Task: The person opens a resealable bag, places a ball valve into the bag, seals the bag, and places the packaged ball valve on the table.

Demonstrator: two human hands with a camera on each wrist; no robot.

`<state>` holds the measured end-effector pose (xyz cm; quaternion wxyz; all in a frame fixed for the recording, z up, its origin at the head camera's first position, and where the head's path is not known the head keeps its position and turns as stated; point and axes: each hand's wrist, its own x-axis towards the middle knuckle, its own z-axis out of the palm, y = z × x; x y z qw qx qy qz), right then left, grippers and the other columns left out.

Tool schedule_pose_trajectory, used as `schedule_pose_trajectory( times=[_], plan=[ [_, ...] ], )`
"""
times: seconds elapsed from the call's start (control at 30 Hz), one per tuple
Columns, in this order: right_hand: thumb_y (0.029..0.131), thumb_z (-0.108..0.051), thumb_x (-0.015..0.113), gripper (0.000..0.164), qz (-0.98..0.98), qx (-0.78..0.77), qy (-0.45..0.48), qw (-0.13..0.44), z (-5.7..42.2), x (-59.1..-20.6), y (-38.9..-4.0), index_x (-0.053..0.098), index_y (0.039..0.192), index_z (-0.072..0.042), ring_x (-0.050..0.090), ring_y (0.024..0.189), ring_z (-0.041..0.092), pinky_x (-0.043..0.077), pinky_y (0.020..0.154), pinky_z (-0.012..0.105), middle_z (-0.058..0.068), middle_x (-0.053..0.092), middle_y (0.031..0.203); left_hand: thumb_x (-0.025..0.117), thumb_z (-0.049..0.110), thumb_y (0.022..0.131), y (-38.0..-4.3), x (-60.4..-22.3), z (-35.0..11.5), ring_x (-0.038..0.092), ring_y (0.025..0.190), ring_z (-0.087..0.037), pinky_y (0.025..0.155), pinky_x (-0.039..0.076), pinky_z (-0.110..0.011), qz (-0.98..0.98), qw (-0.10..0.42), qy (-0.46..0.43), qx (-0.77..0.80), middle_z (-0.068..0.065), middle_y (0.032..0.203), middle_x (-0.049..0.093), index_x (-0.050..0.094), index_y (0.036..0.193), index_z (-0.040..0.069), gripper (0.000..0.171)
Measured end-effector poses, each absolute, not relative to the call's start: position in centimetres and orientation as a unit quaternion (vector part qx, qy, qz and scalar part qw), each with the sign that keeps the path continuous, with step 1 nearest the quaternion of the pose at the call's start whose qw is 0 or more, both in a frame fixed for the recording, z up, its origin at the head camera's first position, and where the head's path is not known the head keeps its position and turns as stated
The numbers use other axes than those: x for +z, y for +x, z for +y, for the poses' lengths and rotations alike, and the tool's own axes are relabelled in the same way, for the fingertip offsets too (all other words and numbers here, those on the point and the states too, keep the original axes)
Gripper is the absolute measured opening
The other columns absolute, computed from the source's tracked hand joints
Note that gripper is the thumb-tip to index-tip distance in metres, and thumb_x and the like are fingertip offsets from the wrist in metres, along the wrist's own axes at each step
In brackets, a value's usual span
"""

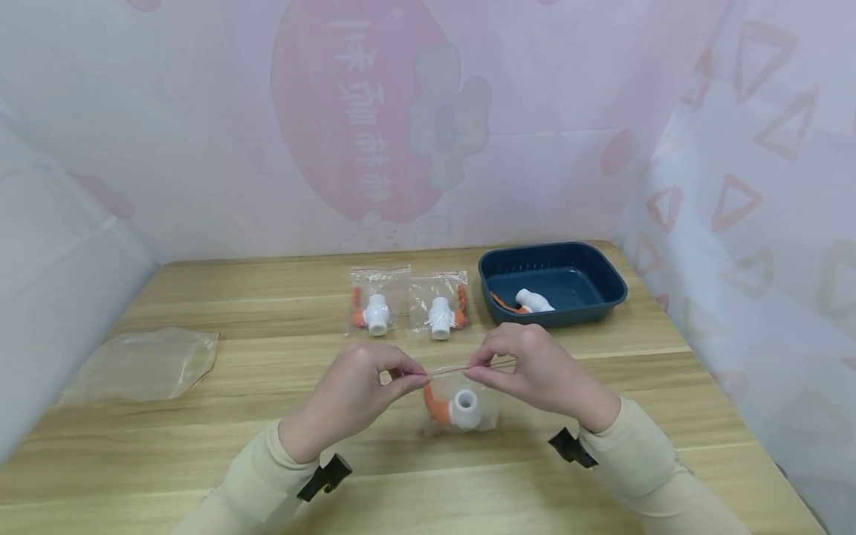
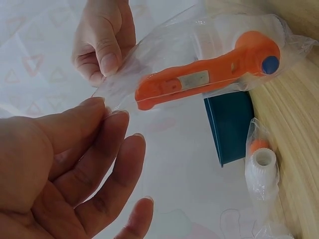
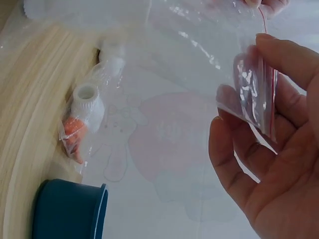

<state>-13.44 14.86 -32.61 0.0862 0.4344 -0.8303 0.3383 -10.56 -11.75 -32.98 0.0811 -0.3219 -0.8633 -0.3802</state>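
Both hands work at the red-lined top edge of a clear zip bag (image 1: 491,417). Inside it is a white plastic ball valve (image 1: 466,409) with an orange lever handle (image 2: 214,74) that has a blue cap at its pivot. My left hand (image 1: 354,390) pinches the bag's upper edge between thumb and forefinger. At the right end of that edge, my right hand (image 1: 535,368) pinches the seal strip, with the bag's corner (image 3: 254,94) lying across its fingers. The bag hangs below the hands, over the front middle of the table.
Two more bagged valves, a left one (image 1: 377,313) and a right one (image 1: 440,318), lie behind the hands. A dark blue basin (image 1: 588,308) at the back right holds a loose white valve (image 1: 533,301). Clear bags (image 1: 143,364) lie on the wooden table (image 1: 267,297) at the left.
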Motion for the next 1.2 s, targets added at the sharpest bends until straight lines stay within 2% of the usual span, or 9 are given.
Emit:
schedule_pose_trajectory(
  times=[0.3,0.67,0.93,1.2],
  plan=[
    [0.083,-0.009,0.081,0.010,-0.818,0.346,0.446,0.110,15.6,-33.0,-13.6,0.074,0.084,-0.016,0.059,0.075,0.005,0.053,0.064,0.030,-0.013,0.068,0.082,0.078,0.019,0.088,-10.6,-32.9,-11.7,0.059,0.069,0.001,0.059,0.050,-0.022,-0.864,0.083,-0.324,-0.377,0.015,0.077,0.069,0.078,0.085,0.015,0.005],
    [0.084,-0.009,0.080,0.008,-0.824,0.330,0.450,0.103,15.8,-32.7,-13.5,0.074,0.084,-0.015,0.060,0.078,0.005,0.054,0.067,0.030,-0.011,0.068,0.083,0.076,0.019,0.089,-10.5,-32.9,-11.4,0.059,0.070,0.000,0.060,0.049,-0.022,-0.866,0.070,-0.317,-0.379,0.015,0.078,0.069,0.078,0.086,0.016,0.005],
    [0.084,-0.013,0.081,0.008,-0.819,0.350,0.445,0.090,16.5,-32.9,-13.7,0.074,0.085,-0.017,0.060,0.077,0.003,0.052,0.068,0.024,-0.014,0.067,0.084,0.076,0.017,0.088,-10.3,-32.9,-11.5,0.060,0.070,0.000,0.061,0.051,-0.022,-0.864,0.076,-0.319,-0.381,0.012,0.079,0.070,0.078,0.087,0.015,0.004],
    [0.083,-0.007,0.080,0.011,-0.819,0.332,0.456,0.104,16.6,-32.9,-13.7,0.074,0.086,-0.016,0.061,0.080,0.005,0.053,0.070,0.027,-0.012,0.067,0.085,0.078,0.018,0.087,-10.2,-32.8,-11.6,0.059,0.068,0.001,0.058,0.051,-0.021,-0.864,0.083,-0.319,-0.380,0.013,0.080,0.071,0.079,0.087,0.014,0.005]
  ],
)
